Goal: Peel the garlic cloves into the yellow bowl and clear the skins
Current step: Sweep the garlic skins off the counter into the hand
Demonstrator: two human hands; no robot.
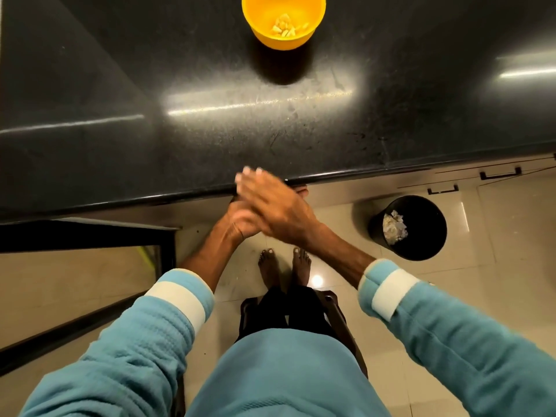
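Garlic cloves (284,26), peeled and pale, lie heaped in the bottom of the yellow bowl (261,18), which stands upright on the dark countertop (120,85), well back from its front edge. The cloves are too small and jumbled to give any 1 long axis or heading; the bowl's mouth faces straight up.

Going left to right: the left hand (240,219) sits low at the counter's edge, palm turned up, with the right hand (278,203) laid flat across it, fingers extended toward the counter. Both hands are flat and pressed together, palm to palm, and nothing can be seen held between them. The right hand's fingertips are blurred, which suggests rubbing or dusting off.

Further right, on the floor, a black bin (436,236) holds a pale clump of what looks like garlic skins (394,227).

The counter shows no loose skins or unpeeled cloves, so I judge the peeling done and the clearing at its very end, with the hands brushing off the last residue. The next move probably calls only for checking the counter for stray flakes.
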